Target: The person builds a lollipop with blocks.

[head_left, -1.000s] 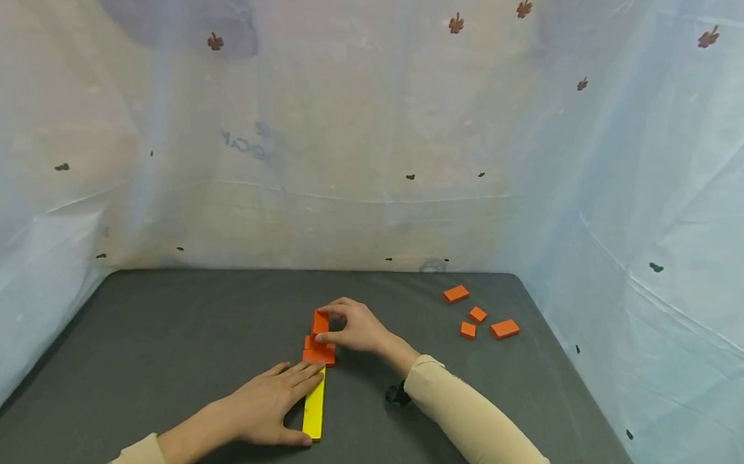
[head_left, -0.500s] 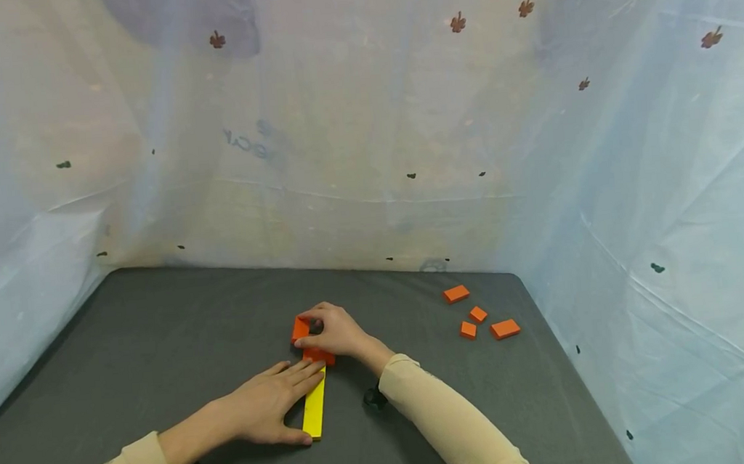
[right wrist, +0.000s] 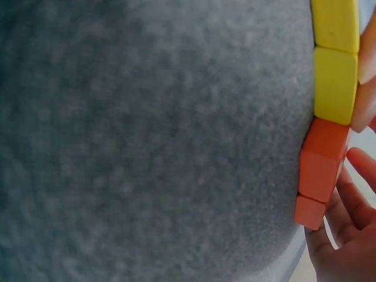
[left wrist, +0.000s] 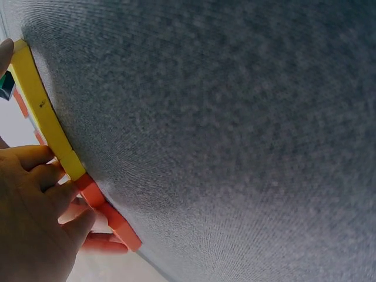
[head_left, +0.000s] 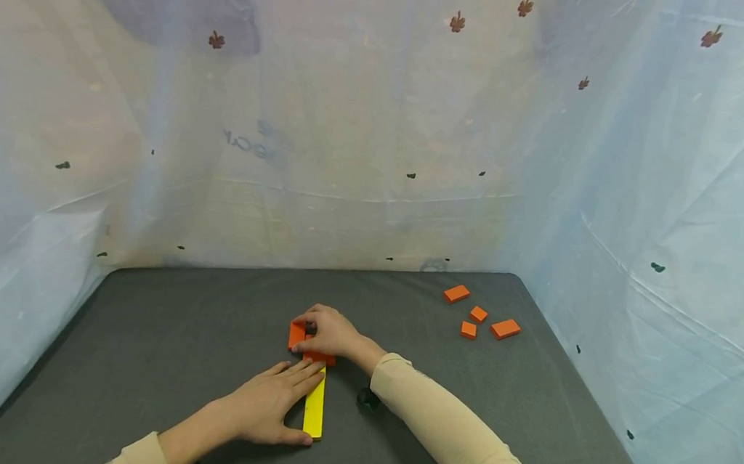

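A yellow strip of blocks (head_left: 315, 411) lies on the dark table; a seam between two yellow blocks (right wrist: 335, 85) shows in the right wrist view. My left hand (head_left: 269, 406) rests along the strip's left side, thumb at the near end and fingertips over the far end. Beyond it, an orange block (head_left: 321, 358) continues the line. My right hand (head_left: 332, 333) pinches another orange block (head_left: 296, 335) between thumb and fingers, at the far left of the orange group. In the right wrist view, a small orange block (right wrist: 309, 211) adjoins a larger one; the hand partly hides the group.
To the right lie several loose orange blocks: two longer ones (head_left: 456, 294) and smaller ones such as one block (head_left: 468, 330). The dark table (head_left: 190, 334) is surrounded by hanging pale plastic sheeting (head_left: 338, 133).
My right hand has moved left and slightly nearer with the orange block, from above the orange group to its left side. My left hand has stayed in place.
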Tool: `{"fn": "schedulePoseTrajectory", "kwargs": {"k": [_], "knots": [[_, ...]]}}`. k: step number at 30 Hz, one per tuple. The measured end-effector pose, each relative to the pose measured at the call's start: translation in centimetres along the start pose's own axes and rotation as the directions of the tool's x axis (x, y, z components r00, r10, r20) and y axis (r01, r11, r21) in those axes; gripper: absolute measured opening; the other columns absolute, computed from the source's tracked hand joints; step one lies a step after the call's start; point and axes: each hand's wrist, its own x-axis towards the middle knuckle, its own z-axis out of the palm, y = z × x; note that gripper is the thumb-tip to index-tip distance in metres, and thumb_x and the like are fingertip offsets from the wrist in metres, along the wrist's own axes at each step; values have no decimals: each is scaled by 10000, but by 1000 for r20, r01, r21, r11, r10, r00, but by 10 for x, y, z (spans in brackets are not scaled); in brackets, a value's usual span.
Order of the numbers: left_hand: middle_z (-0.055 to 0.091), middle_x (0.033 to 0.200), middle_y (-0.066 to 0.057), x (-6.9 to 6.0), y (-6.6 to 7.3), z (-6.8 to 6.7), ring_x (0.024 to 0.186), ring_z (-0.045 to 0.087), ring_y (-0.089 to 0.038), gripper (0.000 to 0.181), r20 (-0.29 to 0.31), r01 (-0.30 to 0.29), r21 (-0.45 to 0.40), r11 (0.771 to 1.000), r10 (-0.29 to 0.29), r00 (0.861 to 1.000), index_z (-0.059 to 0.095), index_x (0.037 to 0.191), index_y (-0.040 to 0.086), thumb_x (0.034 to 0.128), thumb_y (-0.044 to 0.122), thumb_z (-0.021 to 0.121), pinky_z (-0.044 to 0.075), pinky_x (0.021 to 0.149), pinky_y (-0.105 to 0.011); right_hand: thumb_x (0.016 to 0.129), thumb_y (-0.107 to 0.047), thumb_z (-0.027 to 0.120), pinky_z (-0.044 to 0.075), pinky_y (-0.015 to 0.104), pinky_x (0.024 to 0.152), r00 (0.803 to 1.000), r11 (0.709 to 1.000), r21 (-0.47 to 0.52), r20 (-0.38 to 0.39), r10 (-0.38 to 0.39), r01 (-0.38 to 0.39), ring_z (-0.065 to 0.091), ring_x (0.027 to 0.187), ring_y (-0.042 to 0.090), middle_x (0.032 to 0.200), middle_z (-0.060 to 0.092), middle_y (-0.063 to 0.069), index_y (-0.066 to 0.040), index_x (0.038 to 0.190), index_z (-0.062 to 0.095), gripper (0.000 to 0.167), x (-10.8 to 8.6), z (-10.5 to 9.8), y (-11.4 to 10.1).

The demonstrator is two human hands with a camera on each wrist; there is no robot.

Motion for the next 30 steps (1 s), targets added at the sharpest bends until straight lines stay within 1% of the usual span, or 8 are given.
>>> {"fn": "schedulePoseTrajectory", "kwargs": {"k": [4, 8, 13, 20, 30], "knots": [[234, 1721, -79, 0, 0, 0, 1572, 260, -249, 1060, 0, 6, 3, 1000, -6, 1000, 321, 1639, 84, 894, 797, 565, 263, 1228, -594, 969, -383, 754, 533, 220, 838, 1000, 1000, 15, -11, 2, -2, 615, 1012, 117, 1283, 643, 22, -193, 1400, 678, 477, 1, 1, 1], [245, 1718, -77, 0, 1, 0, 1566, 275, -253, 1061, -6, 6, 4, 1000, -6, 1000, 333, 1635, 84, 889, 798, 574, 270, 1222, -600, 1004, -337, 715, 519, 211, 803, 1000, 1000, 25, -27, -2, 2, 601, 973, 117, 1250, 657, 23, -180, 1397, 678, 425, 2, 2, 2], [247, 1719, -64, -1, 1, 0, 1565, 278, -241, 1042, -13, 10, 5, 1000, -10, 1000, 338, 1635, 91, 892, 773, 602, 266, 1225, -600, 1000, -324, 722, 516, 202, 804, 999, 1000, 29, -39, 1, 0, 601, 981, 113, 1255, 655, 22, -176, 1392, 681, 421, 2, 5, 4], [252, 1717, -72, -1, 2, -2, 1566, 276, -242, 1039, -11, 10, 9, 1000, -10, 1000, 338, 1634, 85, 898, 773, 592, 266, 1226, -598, 991, -313, 735, 527, 217, 836, 999, 997, 72, -39, 19, -16, 606, 987, 109, 1229, 658, 17, -166, 1382, 685, 420, 0, 6, 4], [255, 1715, -82, -1, 1, 0, 1564, 281, -238, 1037, -17, 1, 13, 1000, -1, 1000, 336, 1632, 75, 902, 765, 594, 269, 1225, -598, 990, -313, 738, 526, 215, 845, 999, 997, 70, -41, 26, -23, 604, 988, 99, 1206, 658, 4, -166, 1378, 687, 418, 0, 6, 4]]}}
